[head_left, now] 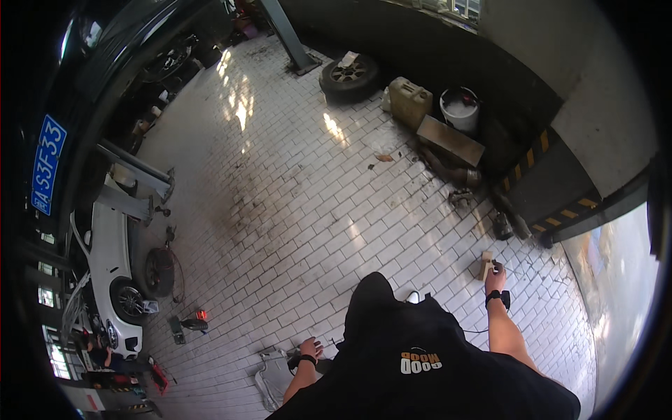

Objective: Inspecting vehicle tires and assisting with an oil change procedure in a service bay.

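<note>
On my right, my right hand (495, 277) is closed on a small tan box (485, 264) that looks like cardboard; a dark watch sits on that wrist. The box appears above the tiled floor, or close to it. My left hand (312, 348) hangs at my left side with its fingers apart and nothing in it. Beside and below it lies a grey, flat, moulded panel (274, 381), partly hidden by my arm. Whether the hand touches the panel I cannot tell.
A wheel (349, 77), a beige jerrycan (411, 100), a white bucket (460, 108) and a metal box (450, 140) line the far wall. Left stand a white car (112, 269), a loose tyre (159, 271) and lift arms (133, 168). Tools (194, 324) lie nearer.
</note>
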Action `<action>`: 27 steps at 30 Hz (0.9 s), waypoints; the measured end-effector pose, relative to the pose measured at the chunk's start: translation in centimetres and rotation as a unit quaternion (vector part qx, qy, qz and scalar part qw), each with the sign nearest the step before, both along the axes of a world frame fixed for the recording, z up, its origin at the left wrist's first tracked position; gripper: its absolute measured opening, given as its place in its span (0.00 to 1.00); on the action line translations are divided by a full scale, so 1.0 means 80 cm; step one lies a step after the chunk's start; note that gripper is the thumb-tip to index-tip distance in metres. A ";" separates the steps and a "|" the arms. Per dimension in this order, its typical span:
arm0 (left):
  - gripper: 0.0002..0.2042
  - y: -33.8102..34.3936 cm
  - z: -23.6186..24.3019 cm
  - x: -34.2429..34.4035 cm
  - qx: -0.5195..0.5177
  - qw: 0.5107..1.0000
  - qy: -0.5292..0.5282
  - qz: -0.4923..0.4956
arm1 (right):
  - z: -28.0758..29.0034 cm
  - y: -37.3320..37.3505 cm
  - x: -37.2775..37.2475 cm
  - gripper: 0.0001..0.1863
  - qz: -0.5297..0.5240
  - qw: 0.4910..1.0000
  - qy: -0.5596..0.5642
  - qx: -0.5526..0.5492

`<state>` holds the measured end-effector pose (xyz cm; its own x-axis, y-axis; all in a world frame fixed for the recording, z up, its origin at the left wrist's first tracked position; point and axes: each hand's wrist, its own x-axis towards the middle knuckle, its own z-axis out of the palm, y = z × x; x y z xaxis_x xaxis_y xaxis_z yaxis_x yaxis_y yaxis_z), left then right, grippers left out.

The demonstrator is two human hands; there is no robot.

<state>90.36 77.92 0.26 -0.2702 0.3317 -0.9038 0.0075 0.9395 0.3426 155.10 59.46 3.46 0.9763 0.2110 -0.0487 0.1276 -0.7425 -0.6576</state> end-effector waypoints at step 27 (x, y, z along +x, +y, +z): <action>0.17 1.139 0.355 0.591 0.605 0.758 0.048 -0.240 | 0.008 0.682 0.350 0.16 -0.110 0.989 -0.054 0.080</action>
<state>137.63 169.01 28.68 0.0992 0.9827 0.1563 0.3276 -0.1806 0.9274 183.11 114.02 4.09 0.9971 -0.0099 0.0751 0.0508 -0.6483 -0.7597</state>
